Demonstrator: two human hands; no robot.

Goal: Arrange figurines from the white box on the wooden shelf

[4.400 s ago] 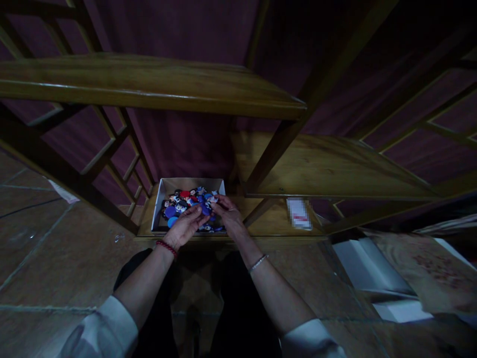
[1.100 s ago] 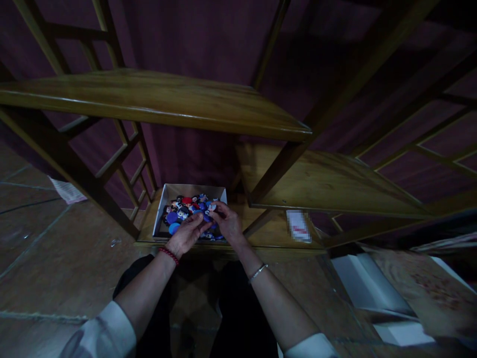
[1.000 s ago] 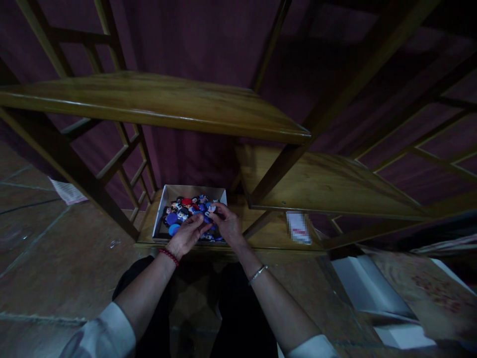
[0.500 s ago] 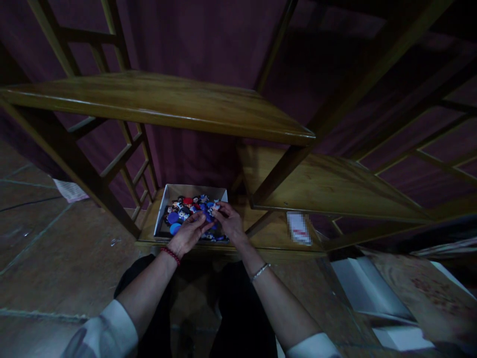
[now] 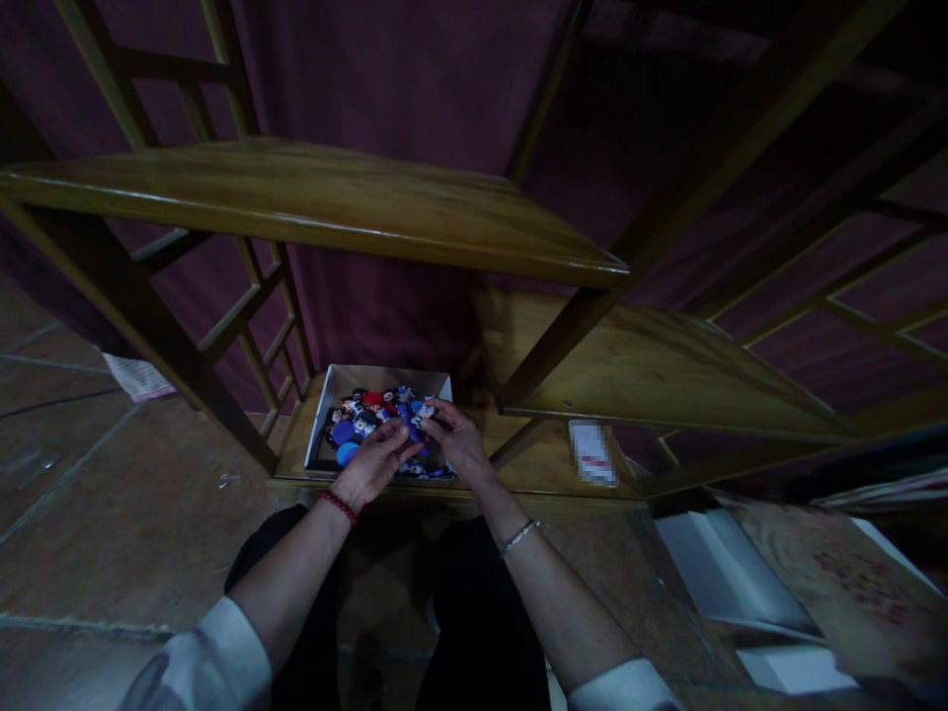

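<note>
A shallow white box (image 5: 323, 407) sits on the lowest board of a wooden shelf unit and holds several small colourful figures and round blue pieces (image 5: 362, 415). My left hand (image 5: 370, 464) and my right hand (image 5: 459, 442) meet over the box's near right part. Both have fingers curled and pinched together around a small blue piece (image 5: 412, 427) held between them. A red bead bracelet circles my left wrist, and a thin silver bracelet is on my right wrist.
A wide wooden shelf board (image 5: 311, 202) juts out above the box, with a second board (image 5: 637, 360) lower on the right. A small white card (image 5: 592, 452) lies on the lowest board. White boxes (image 5: 741, 573) and a patterned mat (image 5: 836, 573) lie on the tiled floor at right.
Both hands have stayed over the box, fingers shifting slightly around the small blue piece. The view has tilted a little; nothing else moved.
</note>
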